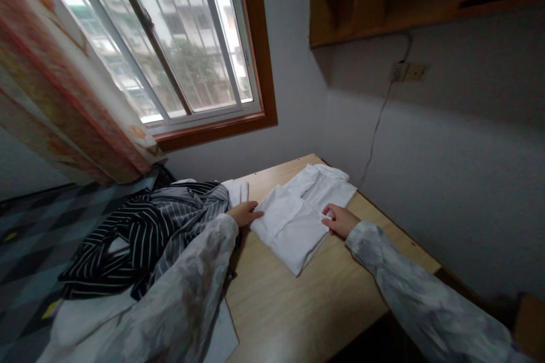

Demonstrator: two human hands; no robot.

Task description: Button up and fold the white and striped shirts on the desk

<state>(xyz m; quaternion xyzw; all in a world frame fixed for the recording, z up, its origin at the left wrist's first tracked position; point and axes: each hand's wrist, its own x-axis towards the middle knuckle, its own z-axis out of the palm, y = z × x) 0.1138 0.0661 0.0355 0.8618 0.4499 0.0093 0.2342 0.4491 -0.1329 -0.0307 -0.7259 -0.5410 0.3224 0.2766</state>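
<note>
A white garment (289,215) lies folded on the wooden table, its near corner pointing towards me. What kind of garment it is, I cannot tell. My left hand (246,214) is at its left edge, thumb and fingers closed about the cloth there. On the opposite side, my right hand (340,220) pinches the right edge between thumb and fingers. Part of the white cloth (326,176) extends beyond the folded part towards the far right table edge. Loose pale patterned sleeves cover both my forearms.
Striped black and grey clothes (145,227) are heaped left of the table (306,306), over a checked bedcover (25,272). More white cloth (238,193) lies behind my left hand. A cord (374,130) hangs from a wall socket (400,72). Wooden shelves (383,34) overhang at right.
</note>
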